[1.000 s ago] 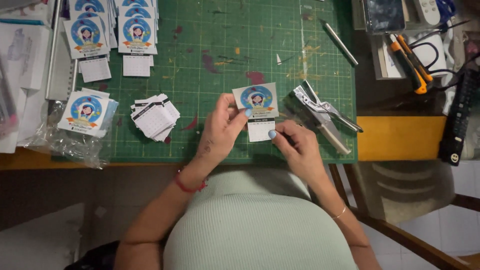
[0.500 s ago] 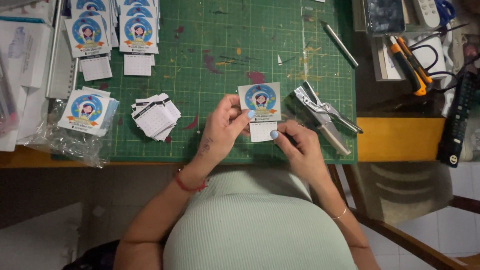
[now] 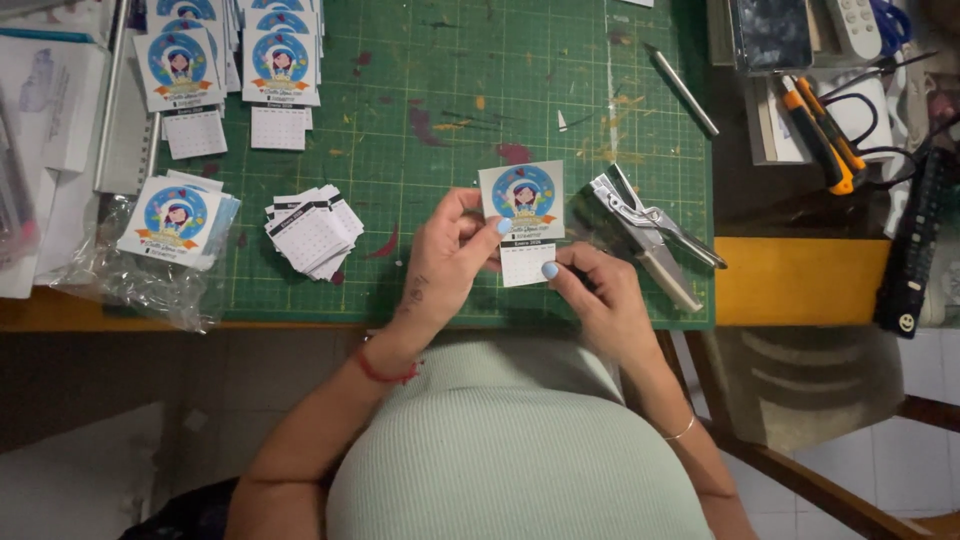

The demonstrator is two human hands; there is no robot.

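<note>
Over the green cutting mat (image 3: 450,90), both hands hold one small printed card (image 3: 522,198) with a round blue cartoon picture. A little white calendar pad (image 3: 527,263) hangs at its lower edge. My left hand (image 3: 448,255) pinches the card's left side. My right hand (image 3: 597,296) presses the pad's lower right corner with a fingertip. A metal hand stapler (image 3: 648,232) lies on the mat just right of the card.
A fanned pile of small white pads (image 3: 313,232) lies left of my hands. A stack of cards (image 3: 175,217) rests on clear plastic wrap. Finished cards (image 3: 279,70) line the top left. A craft knife (image 3: 682,90), orange cutters (image 3: 820,130) and a black remote (image 3: 908,260) sit at right.
The card and pad have shifted slightly right and up between my hands; my right fingertip has slid along the pad's lower edge.
</note>
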